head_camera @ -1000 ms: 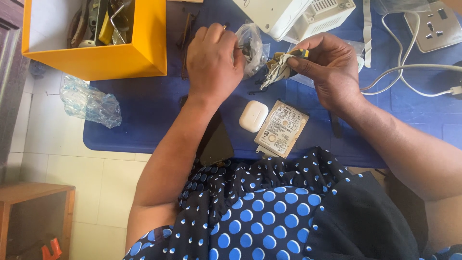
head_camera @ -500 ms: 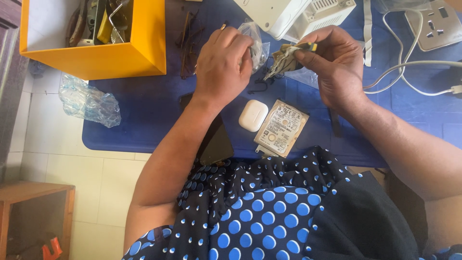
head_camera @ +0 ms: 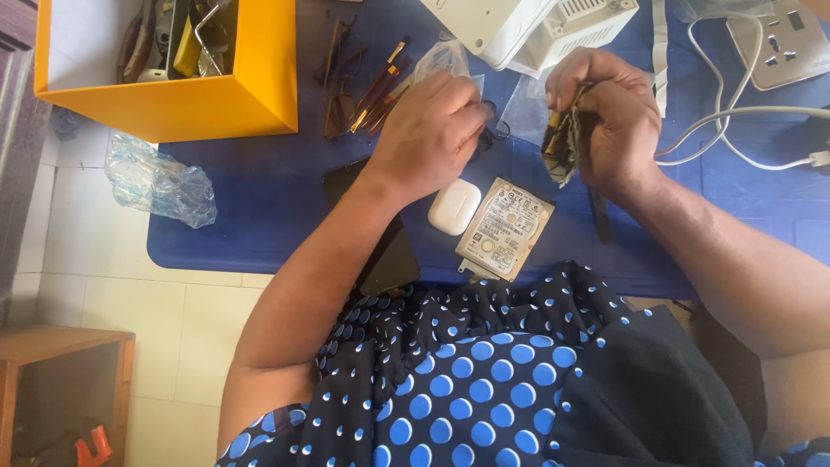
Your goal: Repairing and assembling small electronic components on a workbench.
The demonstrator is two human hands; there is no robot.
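Box: yellow box (head_camera: 216, 104) stood at the far left of the blue mat (head_camera: 251, 216), holding tools and metal bits.
Wrap: crumpled clear plastic (head_camera: 160, 183) lay on the mat's left edge, near the box.
Tools: thin brushes and picks (head_camera: 372, 91) lay just right of the box, far side of the mat.
Left hand: left hand (head_camera: 428, 130) rested knuckles up at the middle, fingers curled onto a clear plastic bag (head_camera: 443, 62); what they pinched could not be told.
Below it: white earbud case (head_camera: 455, 207) lay touching a bare hard drive (head_camera: 505, 228).
Right hand: right hand (head_camera: 609, 117) was raised right of centre, fingers clenched on a small dark circuit part (head_camera: 562, 143).
Far right: white devices (head_camera: 536, 26), power strip (head_camera: 782, 43), white cable (head_camera: 743, 117).
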